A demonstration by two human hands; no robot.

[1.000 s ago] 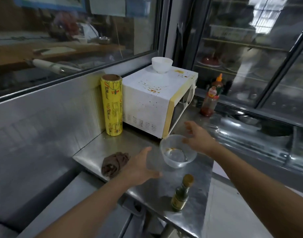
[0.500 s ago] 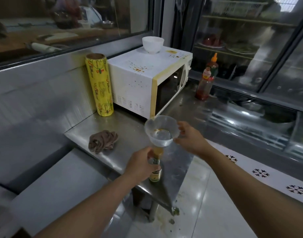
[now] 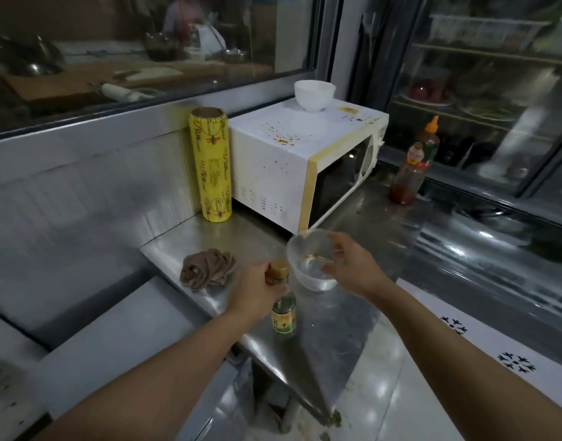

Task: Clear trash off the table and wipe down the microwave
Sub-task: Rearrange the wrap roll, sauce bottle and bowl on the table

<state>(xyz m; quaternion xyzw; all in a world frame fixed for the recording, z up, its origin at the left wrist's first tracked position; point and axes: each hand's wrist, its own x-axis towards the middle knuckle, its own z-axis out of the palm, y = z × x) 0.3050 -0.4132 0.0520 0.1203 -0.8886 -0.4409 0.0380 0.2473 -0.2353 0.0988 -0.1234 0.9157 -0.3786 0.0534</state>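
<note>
glossy steel table, clear plastic bowl, crumpled cloth

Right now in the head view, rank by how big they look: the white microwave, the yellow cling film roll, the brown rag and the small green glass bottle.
1. White microwave
2. Yellow cling film roll
3. Brown rag and small green glass bottle: too alike to rank; the bottle is nearer the camera.

bottle now gripped, clear bowl lifted

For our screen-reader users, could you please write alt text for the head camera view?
A person's left hand grips a small bottle by its neck while the right hand holds a clear plastic bowl over a steel table. Behind stand a stained white microwave, a brown rag and a yellow roll.
</note>
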